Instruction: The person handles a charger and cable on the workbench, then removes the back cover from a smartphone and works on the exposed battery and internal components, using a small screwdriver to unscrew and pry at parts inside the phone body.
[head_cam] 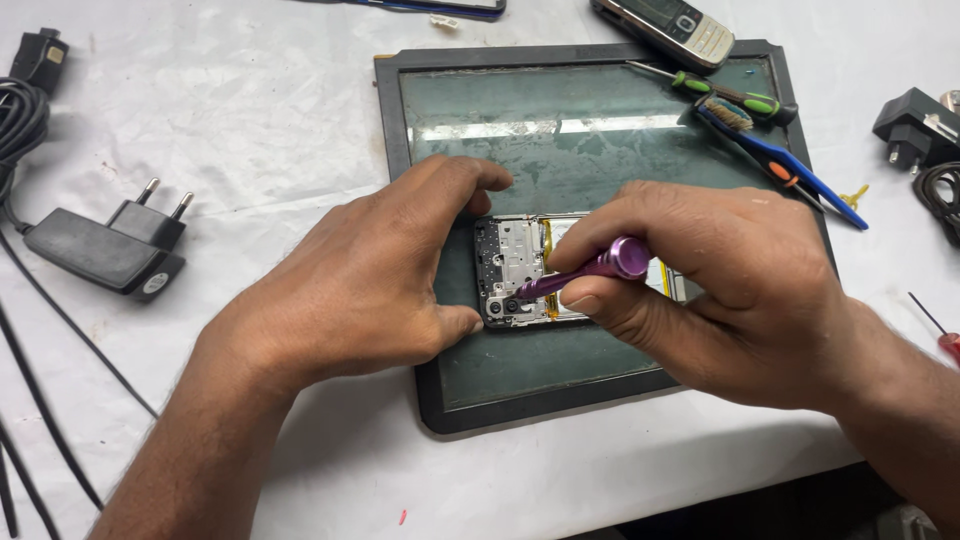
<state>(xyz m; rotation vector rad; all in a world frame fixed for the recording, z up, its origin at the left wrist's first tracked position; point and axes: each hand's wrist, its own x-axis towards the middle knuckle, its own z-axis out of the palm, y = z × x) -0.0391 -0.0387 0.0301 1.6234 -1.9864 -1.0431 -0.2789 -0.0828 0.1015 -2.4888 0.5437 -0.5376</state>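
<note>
- I see an opened phone (520, 270), back cover off, lying flat on a dark framed glass mat (600, 100), mid-mat, on the white-covered tabletop (260, 130).
- My left hand (370, 280) pins the phone's near end: thumb at its lower edge, fingers curled over the top edge, grip closed around the frame.
- My right hand (700, 290) has its grip shut on a purple screwdriver (590, 268), thumb and fingers pinching the handle; tip sits down at the phone's camera-end board.
- Handling, my guess: phone is light, stiff, but fragile with the boards and yellow-edged battery exposed; hold it by the outer frame edges only, not the internals.
- Screwdriver looks thin, smooth metal, could slip; pinch near the knurled top.
- Around: green-handled screwdriver (735, 97) and blue-handled brush (790, 172) at the mat's upper right corner, keypad phone (672, 28) above, black plug charger (110, 250) to the left, another adapter (915, 130) far right.
</note>
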